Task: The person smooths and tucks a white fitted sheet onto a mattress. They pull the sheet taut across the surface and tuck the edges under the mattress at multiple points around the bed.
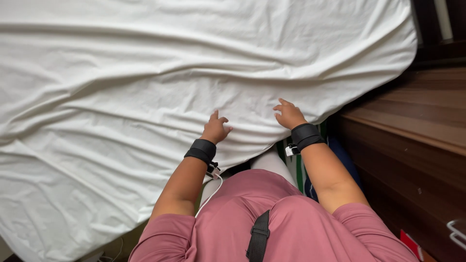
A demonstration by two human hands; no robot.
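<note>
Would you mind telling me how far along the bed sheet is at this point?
Done: the white sheet covers the mattress, its far corner wrapped. In hand: the left hand and right hand rest near the near edge. Left: creases remain across the middle, and the near edge looks loose.

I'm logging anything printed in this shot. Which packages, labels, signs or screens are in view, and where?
Small white tag: clipped to the black band on the right wrist, rectangular, with dark marks too small to make out.
Red and white flat item: bottom right by the wooden furniture, possibly a package, mostly hidden.
No signs or screens.
</note>
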